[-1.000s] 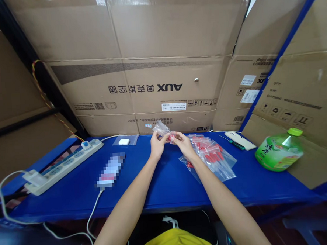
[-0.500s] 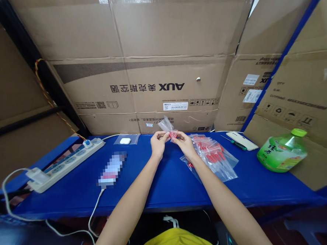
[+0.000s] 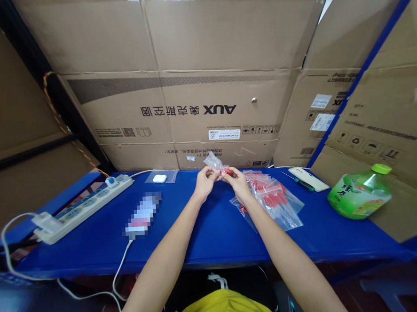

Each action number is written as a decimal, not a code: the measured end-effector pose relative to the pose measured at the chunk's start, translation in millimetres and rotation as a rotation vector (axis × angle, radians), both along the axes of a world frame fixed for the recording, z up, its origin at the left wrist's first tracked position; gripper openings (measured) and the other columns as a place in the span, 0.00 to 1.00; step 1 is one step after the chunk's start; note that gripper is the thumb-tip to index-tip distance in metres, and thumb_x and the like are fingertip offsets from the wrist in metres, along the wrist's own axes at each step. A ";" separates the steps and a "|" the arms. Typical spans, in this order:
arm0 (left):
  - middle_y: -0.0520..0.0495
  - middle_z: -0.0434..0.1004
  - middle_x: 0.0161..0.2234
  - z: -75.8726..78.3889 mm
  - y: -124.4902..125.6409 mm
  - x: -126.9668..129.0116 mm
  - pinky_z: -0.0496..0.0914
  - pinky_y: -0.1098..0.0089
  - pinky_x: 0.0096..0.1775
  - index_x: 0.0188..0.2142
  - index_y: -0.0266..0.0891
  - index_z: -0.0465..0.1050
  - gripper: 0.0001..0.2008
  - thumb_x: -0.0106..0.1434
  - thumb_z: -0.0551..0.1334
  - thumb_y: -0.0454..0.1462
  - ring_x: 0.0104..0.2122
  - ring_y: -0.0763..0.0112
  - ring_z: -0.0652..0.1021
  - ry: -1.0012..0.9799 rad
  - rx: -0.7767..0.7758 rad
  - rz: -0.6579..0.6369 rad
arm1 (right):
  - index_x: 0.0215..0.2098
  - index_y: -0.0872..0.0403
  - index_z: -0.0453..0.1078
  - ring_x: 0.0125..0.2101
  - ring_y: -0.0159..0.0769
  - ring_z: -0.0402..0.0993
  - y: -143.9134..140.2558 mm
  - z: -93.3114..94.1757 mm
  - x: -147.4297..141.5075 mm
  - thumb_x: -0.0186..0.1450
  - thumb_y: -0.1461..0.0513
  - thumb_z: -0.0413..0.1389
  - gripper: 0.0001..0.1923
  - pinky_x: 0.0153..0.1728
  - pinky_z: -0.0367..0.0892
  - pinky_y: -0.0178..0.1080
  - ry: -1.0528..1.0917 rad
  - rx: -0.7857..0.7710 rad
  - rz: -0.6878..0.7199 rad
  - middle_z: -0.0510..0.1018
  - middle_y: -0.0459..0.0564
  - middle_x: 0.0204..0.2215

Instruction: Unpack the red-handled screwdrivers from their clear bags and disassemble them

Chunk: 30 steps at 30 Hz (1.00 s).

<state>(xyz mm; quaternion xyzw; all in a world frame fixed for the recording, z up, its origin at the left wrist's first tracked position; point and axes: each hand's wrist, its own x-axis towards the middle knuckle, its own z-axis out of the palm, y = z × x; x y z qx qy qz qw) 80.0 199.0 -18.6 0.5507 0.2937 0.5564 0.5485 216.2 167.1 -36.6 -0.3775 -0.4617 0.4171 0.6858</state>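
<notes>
Flattened cardboard boxes [image 3: 190, 82] wall in the whole back and both sides of this spot, the biggest one printed with AUX lettering upside down. In front of them runs a blue table [image 3: 206, 231], its long edge going left to right.

On the left of it lies a white power strip [image 3: 84, 208], angled from near left to far right, with a pale cable trailing off the front. A green bottle [image 3: 359, 194] lies on its side at the far right, cap pointing up toward the right. Right of centre sits a loose pile of clear bags [image 3: 274, 199] holding red pieces, fanned out flat. A small white case [image 3: 159, 178] rests on a clear sleeve near the back.

Above the far middle of the table, the left hand [image 3: 206, 182] and right hand [image 3: 236, 182] meet, both pinching 1 small clear bag [image 3: 216, 162]. Its long axis tilts up and to the left, free end raised toward the boxes, the red-marked end down between the fingertips.
</notes>
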 end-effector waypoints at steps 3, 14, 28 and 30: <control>0.51 0.75 0.25 -0.5 1.2 -0.1 0.73 0.69 0.37 0.29 0.38 0.69 0.17 0.52 0.74 0.45 0.27 0.72 0.76 -0.030 -0.024 -0.009 | 0.41 0.53 0.77 0.41 0.40 0.79 -0.2 2.6 -0.7 0.53 0.53 0.69 0.20 0.47 0.75 0.43 0.021 0.006 0.010 0.83 0.50 0.40; 0.51 0.75 0.26 -4.3 1.2 4.0 0.73 0.69 0.38 0.31 0.39 0.68 0.16 0.55 0.71 0.44 0.29 0.72 0.76 -0.047 -0.017 0.054 | 0.41 0.54 0.78 0.41 0.40 0.79 -0.3 4.8 -1.1 0.51 0.55 0.71 0.21 0.49 0.75 0.44 0.112 -0.009 0.023 0.83 0.50 0.40; 0.51 0.74 0.25 -4.8 0.2 5.4 0.70 0.71 0.35 0.31 0.38 0.69 0.11 0.57 0.69 0.41 0.27 0.72 0.75 0.003 -0.020 0.076 | 0.42 0.53 0.78 0.33 0.36 0.78 8.2 -2.8 0.0 0.54 0.53 0.68 0.20 0.40 0.76 0.40 0.058 -0.017 -0.083 0.82 0.49 0.38; 0.51 0.75 0.25 -5.5 -0.2 6.0 0.70 0.71 0.36 0.32 0.38 0.69 0.11 0.57 0.69 0.41 0.27 0.72 0.75 -0.007 -0.014 0.086 | 0.42 0.53 0.78 0.31 0.35 0.77 8.5 -2.9 0.3 0.54 0.53 0.68 0.19 0.39 0.75 0.40 0.057 -0.012 -0.097 0.82 0.48 0.36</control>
